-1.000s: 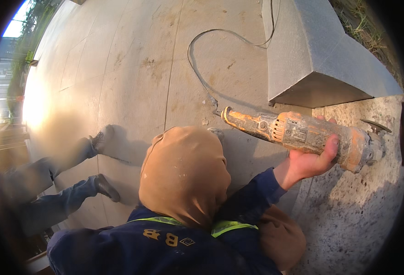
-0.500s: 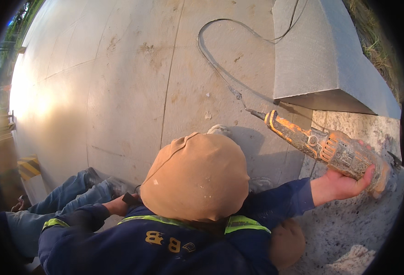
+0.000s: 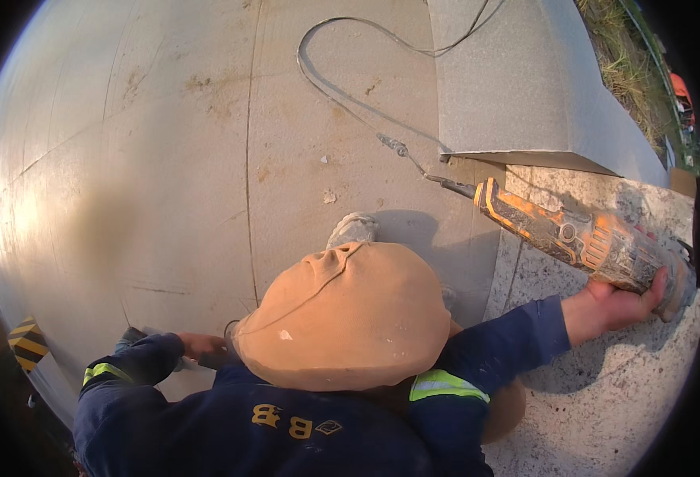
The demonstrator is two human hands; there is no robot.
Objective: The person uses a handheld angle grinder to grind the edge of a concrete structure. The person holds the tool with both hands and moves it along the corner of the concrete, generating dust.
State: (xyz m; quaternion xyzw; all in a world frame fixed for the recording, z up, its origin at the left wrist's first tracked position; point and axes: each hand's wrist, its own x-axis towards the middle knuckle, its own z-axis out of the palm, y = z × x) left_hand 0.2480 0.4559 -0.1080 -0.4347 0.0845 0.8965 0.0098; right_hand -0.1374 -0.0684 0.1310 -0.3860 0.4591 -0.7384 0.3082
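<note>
Left hand (image 3: 200, 347) now lower-left; right hand (image 3: 616, 306) gripping dusty orange grinder (image 3: 580, 242).

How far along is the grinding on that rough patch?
Done: nothing clearly finished; the rough speckled concrete looks evenly coarse. In hand: the right hand grips the orange grinder, its head low over that patch, while the left hand rests on the smooth slab. Left: seemingly most of the patch.

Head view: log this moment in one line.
right hand: grips orange power tool | tool: on rough slab | left hand: on smooth paving
</note>
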